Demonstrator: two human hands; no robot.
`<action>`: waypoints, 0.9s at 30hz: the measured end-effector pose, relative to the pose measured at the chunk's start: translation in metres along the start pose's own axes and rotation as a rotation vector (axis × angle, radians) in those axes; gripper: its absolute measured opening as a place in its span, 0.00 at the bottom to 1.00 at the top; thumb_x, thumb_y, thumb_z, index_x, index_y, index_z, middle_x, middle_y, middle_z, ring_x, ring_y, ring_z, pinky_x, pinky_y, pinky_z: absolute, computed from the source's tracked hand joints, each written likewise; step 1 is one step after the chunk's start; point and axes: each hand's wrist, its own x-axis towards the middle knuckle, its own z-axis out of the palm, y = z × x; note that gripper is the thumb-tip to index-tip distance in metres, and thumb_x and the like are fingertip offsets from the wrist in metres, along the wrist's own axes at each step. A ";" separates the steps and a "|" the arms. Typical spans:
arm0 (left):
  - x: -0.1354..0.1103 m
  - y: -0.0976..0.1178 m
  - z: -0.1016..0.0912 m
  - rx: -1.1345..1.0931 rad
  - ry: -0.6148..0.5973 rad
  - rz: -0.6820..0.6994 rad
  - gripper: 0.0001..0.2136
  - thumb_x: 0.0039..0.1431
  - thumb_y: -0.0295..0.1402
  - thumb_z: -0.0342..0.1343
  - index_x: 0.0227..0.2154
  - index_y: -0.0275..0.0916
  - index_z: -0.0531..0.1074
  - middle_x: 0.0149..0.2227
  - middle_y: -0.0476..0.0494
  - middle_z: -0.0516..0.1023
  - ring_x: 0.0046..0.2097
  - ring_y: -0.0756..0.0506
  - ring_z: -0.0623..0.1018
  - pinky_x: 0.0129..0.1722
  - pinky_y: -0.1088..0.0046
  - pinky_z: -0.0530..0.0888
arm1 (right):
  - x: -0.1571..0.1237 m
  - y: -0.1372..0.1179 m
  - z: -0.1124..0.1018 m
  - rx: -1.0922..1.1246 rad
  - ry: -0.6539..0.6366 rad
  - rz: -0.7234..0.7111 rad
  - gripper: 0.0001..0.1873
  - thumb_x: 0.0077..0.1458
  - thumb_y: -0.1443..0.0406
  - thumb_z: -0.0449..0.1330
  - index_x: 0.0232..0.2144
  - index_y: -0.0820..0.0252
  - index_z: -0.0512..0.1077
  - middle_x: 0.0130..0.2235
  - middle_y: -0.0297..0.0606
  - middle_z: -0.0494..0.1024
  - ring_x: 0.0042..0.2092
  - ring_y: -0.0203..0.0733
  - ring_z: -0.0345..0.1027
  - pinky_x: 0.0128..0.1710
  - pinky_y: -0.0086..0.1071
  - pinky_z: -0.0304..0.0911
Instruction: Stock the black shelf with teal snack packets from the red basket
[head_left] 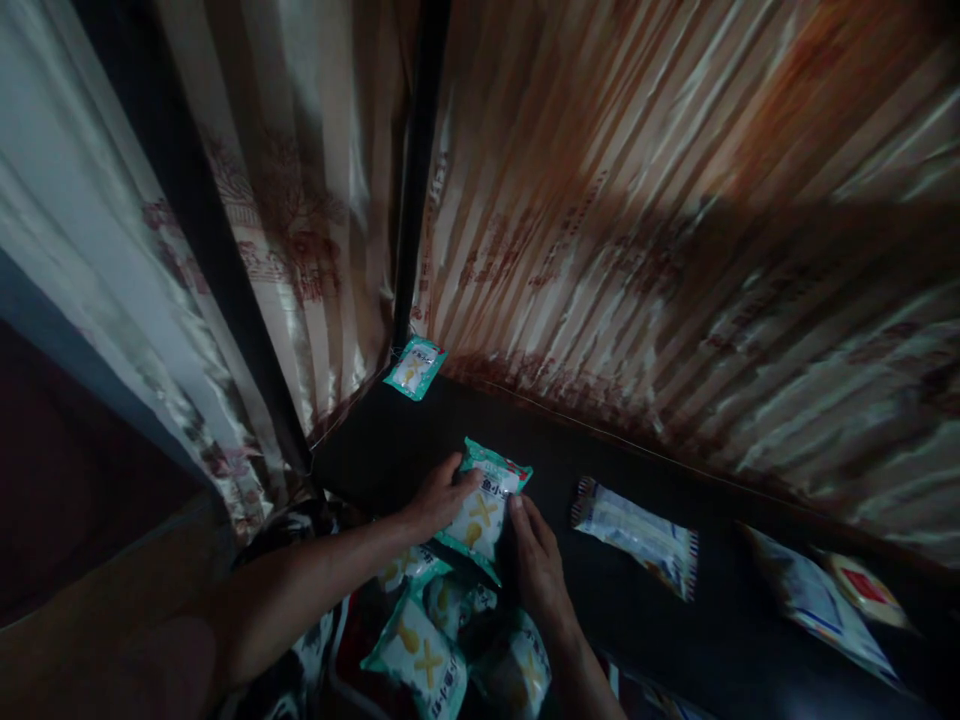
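A green and white snack packet (487, 505) lies flat on the dark table (600, 620). My left hand (435, 497) rests on its left edge with the fingers curled over the top corner. My right hand (536, 565) touches its right side, fingertips pressed on the packet's edge. Below both hands lies a pile of several similar green packets (442, 650), partly hidden by my forearms. One more green packet (415, 367) sits alone at the far corner of the table, against the curtain.
A white and blue packet (637, 535) lies to the right of my hands. Further right lie another white packet (817, 600) and one with a red label (862, 588). Striped, shiny curtains (637, 250) hang close behind the table. A patterned cloth (300, 670) lies at the lower left.
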 end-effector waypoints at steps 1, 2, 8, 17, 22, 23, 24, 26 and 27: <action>0.002 -0.001 -0.001 -0.007 0.021 -0.008 0.22 0.53 0.48 0.54 0.45 0.37 0.70 0.44 0.41 0.76 0.51 0.40 0.72 0.50 0.66 0.68 | -0.001 -0.001 0.001 -0.004 -0.019 0.029 0.26 0.47 0.48 0.61 0.43 0.57 0.75 0.45 0.40 0.78 0.47 0.50 0.70 0.45 0.37 0.66; 0.003 -0.001 -0.003 -0.014 0.045 -0.018 0.23 0.53 0.48 0.54 0.46 0.37 0.70 0.45 0.40 0.76 0.52 0.39 0.71 0.51 0.65 0.67 | -0.002 -0.003 0.001 -0.003 -0.046 0.064 0.27 0.46 0.48 0.62 0.44 0.56 0.74 0.46 0.40 0.77 0.48 0.51 0.69 0.46 0.38 0.66; 0.003 -0.003 -0.013 -0.039 0.096 -0.069 0.23 0.53 0.49 0.53 0.46 0.38 0.70 0.52 0.37 0.73 0.56 0.38 0.69 0.55 0.63 0.64 | -0.008 -0.007 0.010 0.099 -0.280 0.126 0.28 0.44 0.51 0.65 0.46 0.57 0.72 0.44 0.41 0.79 0.42 0.51 0.73 0.41 0.41 0.69; 0.000 -0.002 -0.027 -0.126 0.004 -0.073 0.26 0.53 0.50 0.53 0.49 0.39 0.67 0.49 0.39 0.74 0.53 0.41 0.72 0.50 0.67 0.69 | -0.003 0.002 0.024 0.020 -0.109 0.058 0.27 0.43 0.50 0.65 0.42 0.60 0.74 0.40 0.40 0.79 0.40 0.49 0.73 0.43 0.40 0.67; -0.002 -0.007 -0.033 -0.113 -0.134 -0.127 0.37 0.43 0.41 0.64 0.56 0.37 0.60 0.53 0.33 0.70 0.49 0.39 0.74 0.44 0.64 0.72 | 0.002 -0.001 0.026 0.024 -0.036 0.048 0.26 0.44 0.49 0.63 0.42 0.59 0.73 0.40 0.37 0.79 0.39 0.46 0.73 0.40 0.36 0.66; -0.002 -0.008 -0.034 -0.129 -0.170 -0.125 0.37 0.42 0.39 0.65 0.57 0.37 0.60 0.54 0.33 0.69 0.48 0.39 0.74 0.42 0.64 0.73 | 0.003 -0.001 0.026 0.014 -0.029 0.036 0.26 0.45 0.49 0.63 0.42 0.59 0.73 0.39 0.37 0.79 0.39 0.45 0.72 0.41 0.35 0.66; -0.002 -0.009 -0.035 -0.155 -0.201 -0.115 0.36 0.42 0.38 0.65 0.56 0.37 0.61 0.54 0.33 0.68 0.46 0.40 0.75 0.40 0.65 0.74 | 0.005 -0.002 0.026 0.000 -0.021 0.021 0.24 0.46 0.49 0.62 0.41 0.58 0.73 0.39 0.36 0.79 0.39 0.45 0.72 0.41 0.35 0.65; -0.001 -0.008 -0.037 -0.211 -0.220 -0.075 0.32 0.44 0.37 0.64 0.54 0.37 0.64 0.53 0.35 0.70 0.44 0.42 0.75 0.38 0.66 0.74 | 0.008 -0.003 0.027 -0.023 -0.012 -0.006 0.22 0.48 0.50 0.60 0.40 0.58 0.73 0.39 0.34 0.79 0.39 0.44 0.71 0.41 0.34 0.64; 0.000 -0.007 -0.038 -0.225 -0.205 -0.049 0.29 0.45 0.36 0.63 0.52 0.37 0.65 0.52 0.37 0.71 0.44 0.43 0.75 0.39 0.67 0.74 | 0.010 -0.004 0.028 -0.024 -0.012 -0.016 0.21 0.49 0.50 0.60 0.40 0.58 0.73 0.38 0.34 0.79 0.39 0.43 0.71 0.41 0.33 0.64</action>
